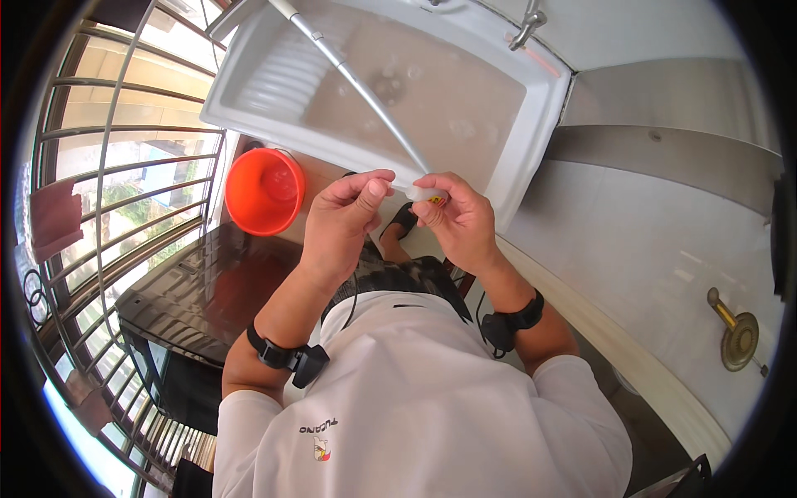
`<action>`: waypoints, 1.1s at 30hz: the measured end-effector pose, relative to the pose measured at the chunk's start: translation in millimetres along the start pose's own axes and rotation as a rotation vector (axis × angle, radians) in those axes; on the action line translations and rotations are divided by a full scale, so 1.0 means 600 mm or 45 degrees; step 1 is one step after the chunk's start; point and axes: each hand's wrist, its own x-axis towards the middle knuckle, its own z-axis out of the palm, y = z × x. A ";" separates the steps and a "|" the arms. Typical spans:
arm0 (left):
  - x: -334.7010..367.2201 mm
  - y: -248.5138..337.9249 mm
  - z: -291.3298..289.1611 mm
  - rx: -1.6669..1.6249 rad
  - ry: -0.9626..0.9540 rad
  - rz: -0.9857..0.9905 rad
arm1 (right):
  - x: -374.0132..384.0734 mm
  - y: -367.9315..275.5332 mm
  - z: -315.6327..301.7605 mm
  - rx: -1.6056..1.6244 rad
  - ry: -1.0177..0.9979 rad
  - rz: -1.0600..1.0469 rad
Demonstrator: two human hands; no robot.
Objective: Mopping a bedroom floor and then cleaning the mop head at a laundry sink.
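Observation:
In front of my chest, both hands are raised close together around a small white bottle (415,192) with a touch of yellow and red on its label. My right hand (462,214) is closed round its body, thumb and fingers pressed on it. The thumb and forefinger of my left hand (344,212) pinch together at its narrow pale end, and the fingertips hide most of that part. Just beyond the right fingers comes the lower end of a silver pole (365,90), which slants across the sink.
A white sink (531,141) with a ribbed washboard side holds cloudy water; a metal tap (528,29) is above it. An orange bucket (249,195) stands left of it, by a dark glossy cabinet (199,278). Barred windows line the left, a pale wall (614,207) the right.

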 end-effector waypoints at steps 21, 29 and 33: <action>-0.034 0.022 0.066 0.279 0.025 0.302 | -0.022 -0.054 -0.026 -0.082 0.018 -0.174; -0.029 0.012 0.086 0.701 0.035 0.591 | -0.034 -0.062 -0.036 -0.290 0.112 -0.355; -0.025 0.011 0.091 0.837 -0.009 0.719 | -0.037 -0.066 -0.030 -0.256 0.196 -0.382</action>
